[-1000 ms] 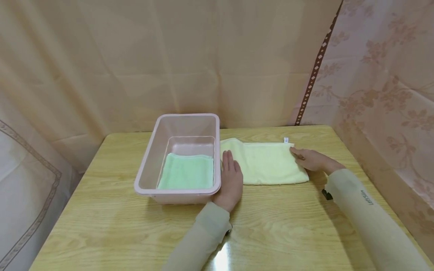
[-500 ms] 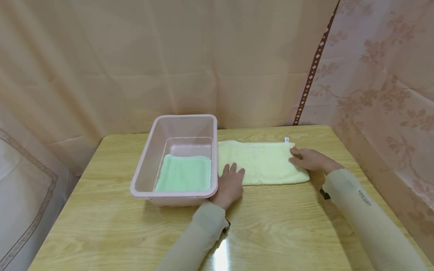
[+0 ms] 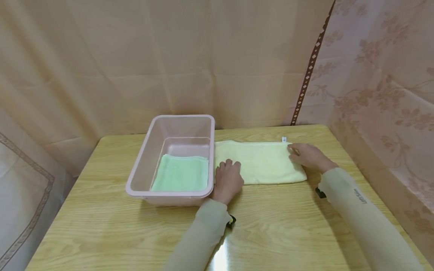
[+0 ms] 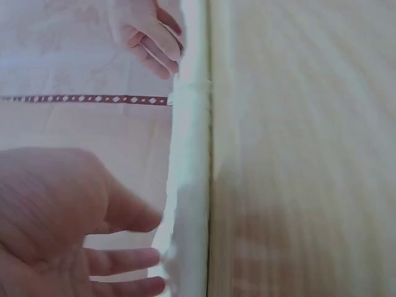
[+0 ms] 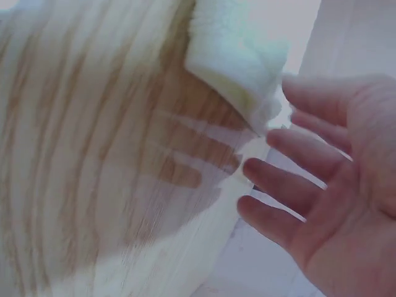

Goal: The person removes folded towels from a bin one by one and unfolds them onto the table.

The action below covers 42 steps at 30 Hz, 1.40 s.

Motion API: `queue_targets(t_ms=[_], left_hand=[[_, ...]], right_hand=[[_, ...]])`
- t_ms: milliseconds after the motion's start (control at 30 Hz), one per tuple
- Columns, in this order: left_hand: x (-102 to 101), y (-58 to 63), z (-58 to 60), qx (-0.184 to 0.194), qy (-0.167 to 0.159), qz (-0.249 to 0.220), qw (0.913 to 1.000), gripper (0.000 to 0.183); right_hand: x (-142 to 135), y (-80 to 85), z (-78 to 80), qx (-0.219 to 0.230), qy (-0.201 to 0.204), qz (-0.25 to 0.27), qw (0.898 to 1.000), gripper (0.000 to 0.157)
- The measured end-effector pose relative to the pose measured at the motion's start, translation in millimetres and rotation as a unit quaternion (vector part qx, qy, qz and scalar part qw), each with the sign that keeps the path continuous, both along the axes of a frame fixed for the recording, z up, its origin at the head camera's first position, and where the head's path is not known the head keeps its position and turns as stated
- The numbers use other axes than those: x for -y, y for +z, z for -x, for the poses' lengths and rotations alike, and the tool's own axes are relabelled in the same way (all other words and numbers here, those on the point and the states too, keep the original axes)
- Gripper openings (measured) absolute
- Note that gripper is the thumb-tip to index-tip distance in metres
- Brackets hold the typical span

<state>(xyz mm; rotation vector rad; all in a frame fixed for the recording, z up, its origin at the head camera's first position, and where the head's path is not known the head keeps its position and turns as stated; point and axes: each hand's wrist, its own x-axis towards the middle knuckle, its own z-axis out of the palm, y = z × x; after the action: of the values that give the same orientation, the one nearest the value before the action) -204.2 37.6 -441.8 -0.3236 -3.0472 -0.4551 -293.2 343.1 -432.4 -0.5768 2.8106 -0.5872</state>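
Note:
A folded pale yellow towel point(image 3: 264, 162) lies flat on the table, with a small white tag point(image 3: 284, 139) at its far edge. My left hand point(image 3: 228, 182) is over the towel's near left part, its fingertips resting on the cloth. In the left wrist view, the left fingers point(image 4: 124, 261) reach to the towel's surface without wrapping round it. At the towel's right end is my right hand point(image 3: 310, 156), its fingertips by the far right corner. The right wrist view shows its fingers point(image 5: 291, 185) spread and loosely extended beside the towel's folded end point(image 5: 232, 68).
A pink plastic basin point(image 3: 211, 150) stands left of the towel, right against its left end. Inside it lies a folded green towel point(image 3: 183, 173). The wooden table point(image 3: 101, 226) backs onto a beige curtain point(image 3: 135, 56), and a patterned pink cloth point(image 3: 383, 75) hangs at the right.
My left hand has turned from lying along the basin's side to resting over the towel, and its raised left end has flattened. My right hand stays at the right end.

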Motion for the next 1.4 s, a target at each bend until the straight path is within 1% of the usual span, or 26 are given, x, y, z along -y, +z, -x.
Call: queue_targets(t_ms=[67, 100, 167, 233, 367, 433, 533, 667, 767, 900, 1000, 1033, 1167, 1233, 1267, 1400], left_hand=[[-6.9, -2.5, 10.7, -0.024, 0.010, -0.027, 0.9993, 0.025], [-10.4, -4.1, 16.8, -0.032, 0.014, -0.042, 0.9985, 0.028], [-15.8, -6.1, 30.0, -0.028, 0.026, -0.052, 0.9979, 0.036], [-17.5, -7.1, 43.1, -0.028, 0.041, -0.049, 0.9975, 0.041], [-18.3, -4.9, 66.9, -0.008, 0.074, -0.036, 0.9966, 0.043], [-18.7, -3.8, 75.8, 0.005, 0.082, -0.036, 0.9959, 0.044], [-17.5, -3.7, 84.1, 0.034, 0.091, -0.031, 0.9948, 0.046], [-14.3, -7.9, 90.0, 0.051, 0.102, -0.020, 0.9933, 0.046], [-14.4, -12.8, 91.7, 0.048, 0.104, -0.025, 0.9931, 0.046], [-16.9, -18.1, 92.7, 0.041, 0.108, -0.039, 0.9926, 0.049], [-18.4, -19.9, 92.6, 0.034, 0.114, -0.039, 0.9922, 0.047], [-18.8, -20.2, 92.7, 0.032, 0.116, -0.037, 0.9920, 0.045], [-19.9, -20.5, 93.3, 0.031, 0.120, -0.033, 0.9918, 0.024], [-20.1, -20.7, 94.1, 0.031, 0.120, -0.029, 0.9919, 0.021], [-20.2, -20.9, 94.6, 0.030, 0.120, -0.028, 0.9919, 0.022], [-20.5, -23.3, 97.3, 0.026, 0.120, -0.020, 0.9922, 0.036]], right_hand=[[0.6, 1.0, 2.5, -0.021, -0.025, 0.009, 0.999, 0.041], [1.5, 1.7, 3.8, -0.027, -0.034, 0.013, 0.999, 0.042], [4.4, 1.7, 7.0, -0.040, -0.045, 0.018, 0.998, 0.046], [7.3, 0.9, 11.1, -0.039, -0.046, 0.024, 0.998, 0.048], [8.4, -0.7, 18.8, -0.020, -0.039, 0.035, 0.998, 0.053], [7.4, -2.8, 22.7, -0.011, -0.034, 0.036, 0.999, 0.055], [9.5, -6.1, 26.0, -0.016, -0.018, 0.030, 0.999, 0.056], [12.6, -11.7, 29.6, -0.017, 0.009, 0.010, 1.000, 0.058], [12.1, -14.1, 31.0, -0.019, 0.018, -0.004, 1.000, 0.060], [11.8, -13.1, 30.4, -0.020, 0.008, -0.012, 1.000, 0.060], [13.4, -12.4, 29.1, -0.018, -0.004, -0.010, 1.000, 0.060], [13.9, -12.4, 29.1, -0.018, -0.006, -0.010, 1.000, 0.060], [16.6, -11.6, 28.0, -0.015, -0.012, -0.015, 1.000, 0.059], [17.5, -10.7, 27.1, -0.013, -0.016, -0.020, 1.000, 0.059], [18.2, -10.2, 26.6, -0.011, -0.021, -0.020, 1.000, 0.059], [19.2, -10.3, 26.7, -0.012, -0.035, -0.025, 0.999, 0.057]])
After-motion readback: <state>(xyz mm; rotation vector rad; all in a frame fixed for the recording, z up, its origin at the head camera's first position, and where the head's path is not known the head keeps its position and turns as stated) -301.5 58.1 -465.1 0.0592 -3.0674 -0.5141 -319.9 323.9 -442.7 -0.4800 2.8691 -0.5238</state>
